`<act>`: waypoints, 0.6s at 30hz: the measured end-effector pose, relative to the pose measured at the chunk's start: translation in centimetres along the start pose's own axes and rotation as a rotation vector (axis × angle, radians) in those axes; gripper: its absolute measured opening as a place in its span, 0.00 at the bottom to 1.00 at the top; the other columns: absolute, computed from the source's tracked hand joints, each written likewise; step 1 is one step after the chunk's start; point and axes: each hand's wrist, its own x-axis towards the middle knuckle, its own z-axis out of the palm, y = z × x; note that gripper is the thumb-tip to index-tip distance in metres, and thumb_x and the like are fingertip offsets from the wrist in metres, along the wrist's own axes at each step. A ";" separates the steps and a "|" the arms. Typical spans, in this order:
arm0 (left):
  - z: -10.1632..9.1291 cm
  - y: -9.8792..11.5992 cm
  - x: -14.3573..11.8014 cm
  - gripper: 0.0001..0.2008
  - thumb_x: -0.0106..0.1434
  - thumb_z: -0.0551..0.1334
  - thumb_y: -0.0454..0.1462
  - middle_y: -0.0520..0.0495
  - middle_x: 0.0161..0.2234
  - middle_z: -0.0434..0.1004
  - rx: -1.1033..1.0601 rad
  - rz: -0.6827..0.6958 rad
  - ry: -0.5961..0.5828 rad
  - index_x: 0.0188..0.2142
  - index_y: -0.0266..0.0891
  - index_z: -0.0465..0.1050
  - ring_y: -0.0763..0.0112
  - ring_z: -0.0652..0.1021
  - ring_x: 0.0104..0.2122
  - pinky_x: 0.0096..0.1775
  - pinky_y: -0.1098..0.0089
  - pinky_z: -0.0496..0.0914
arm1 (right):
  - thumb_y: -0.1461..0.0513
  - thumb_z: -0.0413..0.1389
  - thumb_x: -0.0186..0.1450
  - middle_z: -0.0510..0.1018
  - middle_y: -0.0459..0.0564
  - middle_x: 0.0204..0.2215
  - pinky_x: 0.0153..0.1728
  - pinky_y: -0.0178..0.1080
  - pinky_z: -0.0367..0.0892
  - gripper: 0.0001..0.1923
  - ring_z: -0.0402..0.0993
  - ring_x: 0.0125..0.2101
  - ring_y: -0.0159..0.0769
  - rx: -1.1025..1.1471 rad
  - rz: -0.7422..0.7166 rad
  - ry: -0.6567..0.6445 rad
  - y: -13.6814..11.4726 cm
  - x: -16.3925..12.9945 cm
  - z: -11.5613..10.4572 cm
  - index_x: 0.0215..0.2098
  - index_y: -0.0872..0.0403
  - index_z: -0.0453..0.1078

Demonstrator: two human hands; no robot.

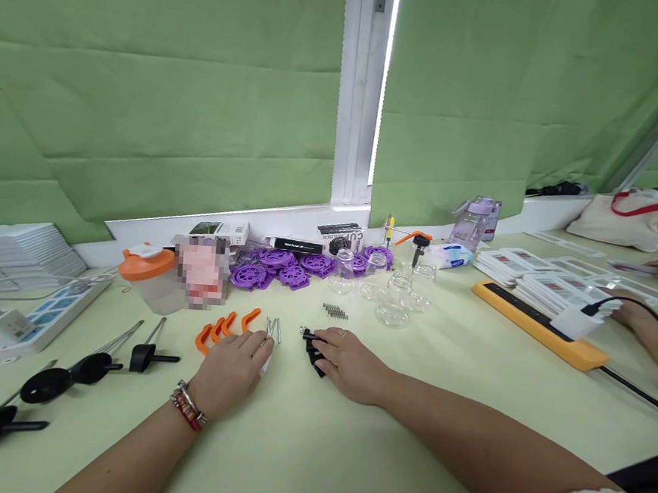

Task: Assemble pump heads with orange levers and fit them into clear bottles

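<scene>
My left hand [231, 372] rests low over the table with its fingers bent and bunched. A bit of something white shows beneath it, mostly hidden. Just past its fingertips are several thin metal pins [272, 329], with curved orange pieces [223, 327] alongside. To the right, my right hand [354, 366] has its fingers and thumb closed about some small black parts [312, 351] on the tabletop, partly covered by the fingers. Small coil springs [335, 311] lie beyond that hand. Several black cup-shaped pieces with metal rods [95, 367] lie at the left.
Clear glass jars [398, 294] and purple spoked discs [274, 260] stand or lie towards the wall. An orange-lidded cup [147, 274] is back left, near a white power strip [44, 319]. An orange power strip [539, 328] lies right, beside stacked white cards and another person's arms [650, 329].
</scene>
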 end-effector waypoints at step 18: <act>0.5 -0.4 -0.2 0.18 0.53 0.52 0.25 0.40 0.38 0.76 -0.029 0.032 0.059 0.42 0.35 0.70 0.62 0.76 0.32 0.30 0.64 0.68 | 0.68 0.48 0.62 0.73 0.52 0.40 0.43 0.44 0.66 0.11 0.70 0.37 0.37 0.288 0.521 0.388 5.3 0.6 -1.1 0.40 0.56 0.69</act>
